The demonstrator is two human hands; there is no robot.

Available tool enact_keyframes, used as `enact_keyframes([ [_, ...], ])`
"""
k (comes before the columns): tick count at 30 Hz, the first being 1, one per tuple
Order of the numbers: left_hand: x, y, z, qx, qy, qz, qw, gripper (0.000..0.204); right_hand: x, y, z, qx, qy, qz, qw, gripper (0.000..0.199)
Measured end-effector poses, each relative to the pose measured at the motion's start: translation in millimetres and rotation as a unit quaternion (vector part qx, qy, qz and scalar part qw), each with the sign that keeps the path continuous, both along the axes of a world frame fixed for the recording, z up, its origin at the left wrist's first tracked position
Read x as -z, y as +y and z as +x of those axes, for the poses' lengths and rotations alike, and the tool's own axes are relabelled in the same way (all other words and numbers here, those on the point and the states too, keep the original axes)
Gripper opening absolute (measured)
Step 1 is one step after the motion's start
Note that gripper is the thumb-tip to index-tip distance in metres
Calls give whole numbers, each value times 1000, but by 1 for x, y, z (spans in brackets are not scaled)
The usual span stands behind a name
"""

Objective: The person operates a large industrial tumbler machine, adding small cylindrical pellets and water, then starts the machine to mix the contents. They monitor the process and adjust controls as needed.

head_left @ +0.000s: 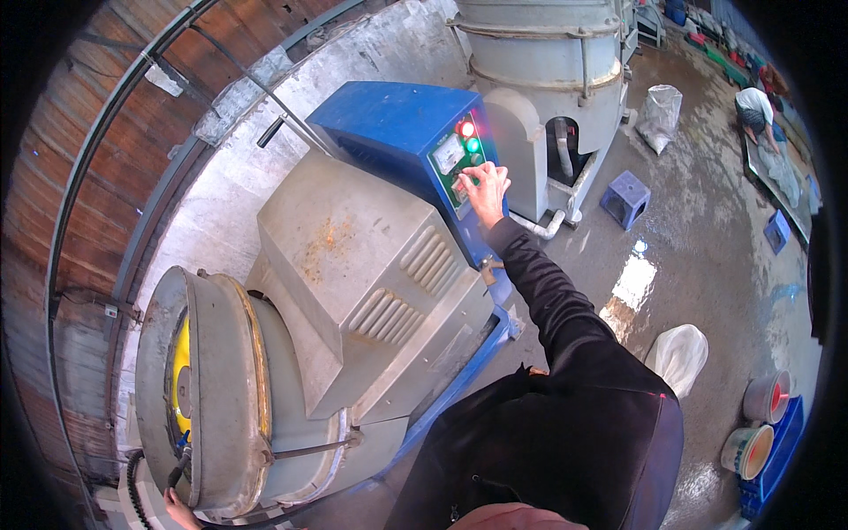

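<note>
My right hand (484,193) reaches to the control panel (450,157) of a blue cabinet (389,115). Its fingers are pinched at a control knob, which they mostly cover. Above them a red lamp (465,129) and a green lamp (473,145) glow beside a white-faced meter. At the lower left, my left hand (179,511) is partly cut off, its fingers at the lower end of a black handle (179,468) with a blue tip. That handle stands at the mouth of a round grey metal drum (225,389), where a yellow disc (181,367) shows inside.
A grey machine housing (353,256) with vents joins drum and cabinet. Behind stands a large grey metal vessel (548,71). On the wet floor are a purple stool (626,200), white sacks (678,359) and buckets (767,396). Another person (755,110) bends at the far right.
</note>
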State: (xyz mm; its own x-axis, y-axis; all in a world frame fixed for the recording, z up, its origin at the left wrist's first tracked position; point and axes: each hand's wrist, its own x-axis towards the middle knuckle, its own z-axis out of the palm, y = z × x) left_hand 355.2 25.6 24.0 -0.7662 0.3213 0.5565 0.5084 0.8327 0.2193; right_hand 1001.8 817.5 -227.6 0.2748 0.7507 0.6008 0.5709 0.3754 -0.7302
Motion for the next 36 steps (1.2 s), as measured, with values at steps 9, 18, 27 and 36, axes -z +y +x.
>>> enact_keyframes([
  [9,3,-5,-14,4,-24,32,999,40,-2,-1,1,-5,-2,0,1000,19],
  [18,-8,29,54,13,27,-33,999,43,-7,-5,3,-12,-3,6,1000,14],
  [27,-20,51,87,-21,6,-35,999,45,-5,-3,3,-6,-8,11,1000,19],
  [36,-15,41,74,-16,13,-30,999,42,-2,-3,2,13,-5,20,1000,23],
])
